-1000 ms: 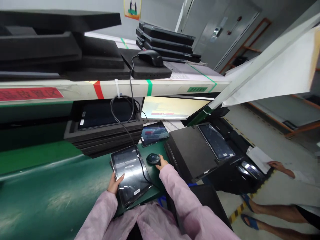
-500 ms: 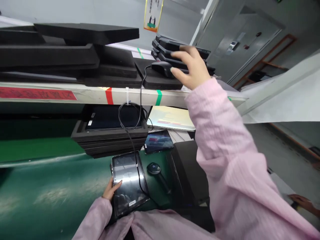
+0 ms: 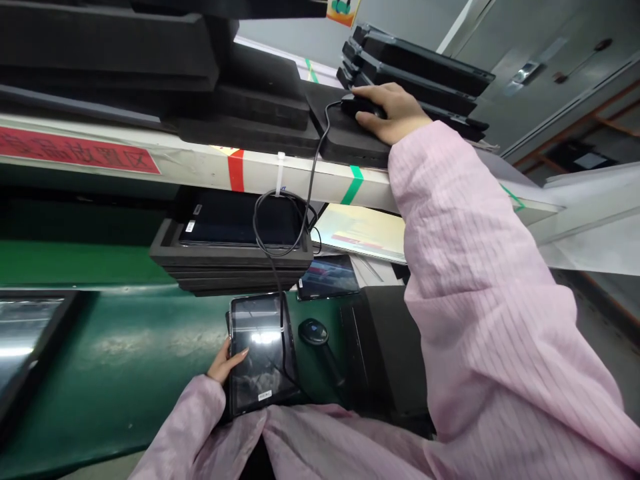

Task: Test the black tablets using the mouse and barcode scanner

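Looks like the mouse-work step: right hand (image 3: 395, 110) is cupping the mouse (image 3: 356, 105) near the shelf's (image 3: 280, 175) front edge while left hand (image 3: 227, 360) is gripping the tablet (image 3: 260, 350) at the table's (image 3: 125, 347) near edge (scanner (image 3: 313, 330) just beside).

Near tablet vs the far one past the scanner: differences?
The near tablet has a dark screen with only reflections; the far tablet shows a lit picture. The left hand holds the near tablet's left edge; the far tablet is untouched. The mouse cable crosses the near tablet, not the far tablet. Both are black-framed and lie face up.
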A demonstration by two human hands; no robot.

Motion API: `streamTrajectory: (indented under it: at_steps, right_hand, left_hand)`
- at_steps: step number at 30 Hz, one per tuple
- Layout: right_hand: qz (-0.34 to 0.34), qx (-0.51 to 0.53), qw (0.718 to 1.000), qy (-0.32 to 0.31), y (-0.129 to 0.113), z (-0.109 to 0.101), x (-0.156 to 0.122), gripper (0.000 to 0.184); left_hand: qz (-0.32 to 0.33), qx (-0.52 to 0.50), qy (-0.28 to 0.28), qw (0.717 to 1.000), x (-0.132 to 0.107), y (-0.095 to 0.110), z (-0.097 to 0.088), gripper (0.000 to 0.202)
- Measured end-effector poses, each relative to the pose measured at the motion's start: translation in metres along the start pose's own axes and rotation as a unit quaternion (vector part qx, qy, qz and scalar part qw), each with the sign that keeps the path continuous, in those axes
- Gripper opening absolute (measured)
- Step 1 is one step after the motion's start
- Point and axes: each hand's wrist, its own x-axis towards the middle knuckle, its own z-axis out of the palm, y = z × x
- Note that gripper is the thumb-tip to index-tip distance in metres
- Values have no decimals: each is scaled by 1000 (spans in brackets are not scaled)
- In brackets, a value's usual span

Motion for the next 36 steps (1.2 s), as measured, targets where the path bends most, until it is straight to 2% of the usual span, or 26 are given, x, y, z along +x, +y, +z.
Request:
streamTrajectory:
  at_steps: [11,16,22,29,36]
  right_hand:
    - [42,-11,999,10,-5,-3,-2,54]
    - [64,-35,997,6,-5,-3,-1,54]
    - [34,-18,999,13,0,-2,-1,54]
    - [39,-17,999,11,-1,-2,-1,52]
    - [36,-20,999,18,-1,-2,-2,53]
  left_hand:
    - [10,5,4,1000,6,-8,-7,80]
    - [10,5,-10,1000,6,-7,-7,74]
    - [7,21,-4,1000,6,-6,-6,79]
    - [7,25,5,1000,5,-7,-5,83]
    - [11,18,9,1000,5,-6,-4,78]
